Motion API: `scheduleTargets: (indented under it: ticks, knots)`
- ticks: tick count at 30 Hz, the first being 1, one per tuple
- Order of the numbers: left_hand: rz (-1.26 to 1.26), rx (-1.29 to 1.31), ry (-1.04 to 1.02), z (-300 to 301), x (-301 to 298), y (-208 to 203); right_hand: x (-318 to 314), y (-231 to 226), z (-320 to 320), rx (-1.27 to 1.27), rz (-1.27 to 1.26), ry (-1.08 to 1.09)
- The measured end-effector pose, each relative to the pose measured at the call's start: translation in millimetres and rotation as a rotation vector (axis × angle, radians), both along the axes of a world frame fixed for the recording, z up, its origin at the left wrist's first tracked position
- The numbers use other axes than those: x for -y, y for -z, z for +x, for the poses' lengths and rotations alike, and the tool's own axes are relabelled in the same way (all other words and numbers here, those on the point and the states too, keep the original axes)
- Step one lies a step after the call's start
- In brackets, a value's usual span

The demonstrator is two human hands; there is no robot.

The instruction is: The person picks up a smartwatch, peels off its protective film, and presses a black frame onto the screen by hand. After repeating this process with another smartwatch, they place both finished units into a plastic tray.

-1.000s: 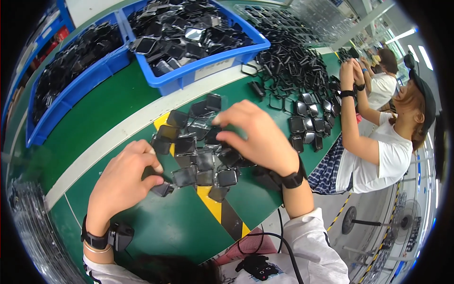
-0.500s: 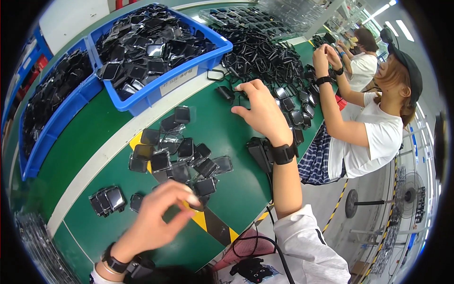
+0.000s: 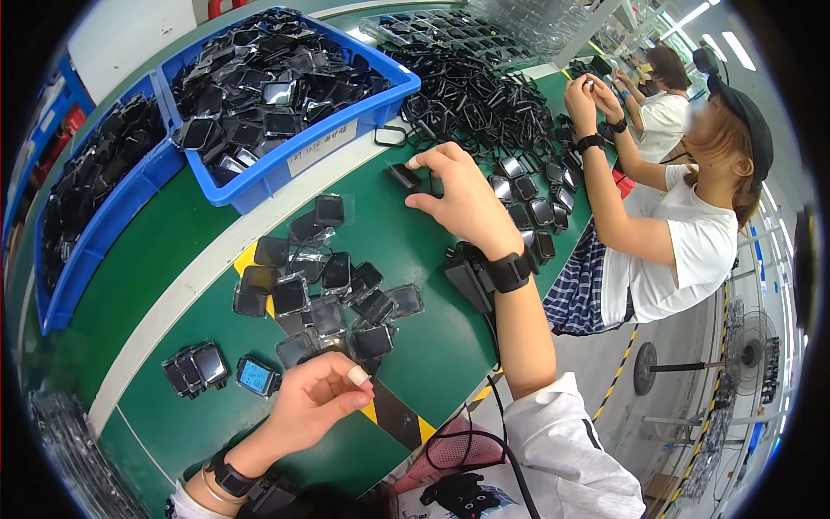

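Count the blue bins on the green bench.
2: the left bin, at the picture's upper left, and the right bin, just beside it. Both are filled with dark pieces. Others farther along could be hidden.

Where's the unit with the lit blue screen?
In the head view, lower left: the lit unit lies on the green tabletop, between the cluster of dark-screened units and the left hand.

I cannot tell whether the right hand (image 3: 471,208) touches the small black block (image 3: 402,178), or whether something sits between the fingertips of the left hand (image 3: 316,402). The signs on the lit blue display (image 3: 255,376) are too tiny for reading. The co-worker's face (image 3: 702,121) is blurred. The lower edge cuts the left sleeve (image 3: 188,502).
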State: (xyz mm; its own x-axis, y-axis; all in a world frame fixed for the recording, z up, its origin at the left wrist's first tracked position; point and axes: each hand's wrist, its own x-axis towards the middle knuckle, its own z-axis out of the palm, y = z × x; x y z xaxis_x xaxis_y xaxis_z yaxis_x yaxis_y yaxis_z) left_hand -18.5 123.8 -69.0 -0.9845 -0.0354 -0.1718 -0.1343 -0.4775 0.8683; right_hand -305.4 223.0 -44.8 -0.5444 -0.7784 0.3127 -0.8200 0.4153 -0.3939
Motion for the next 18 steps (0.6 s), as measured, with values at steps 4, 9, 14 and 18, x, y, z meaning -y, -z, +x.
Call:
scheduleTargets:
  ticks: [4, 9, 14, 18]
  knots:
    - [0.007, 0.007, 0.013, -2, -2, -1, -19, -24, 3, 0.106, 0.062, -0.018]
    - [-0.01, -0.066, -0.049, -7, -2, -4, -45, -46, 22, 0.232, 0.245, -0.134]
    - [0.081, -0.089, -0.082, -9, 0, 1, -34, -30, 33, 0.107, 0.476, -0.074]
    - [0.047, -0.187, -0.179, -11, 2, 2, -14, -37, 47, 0.299, 0.374, -0.201]
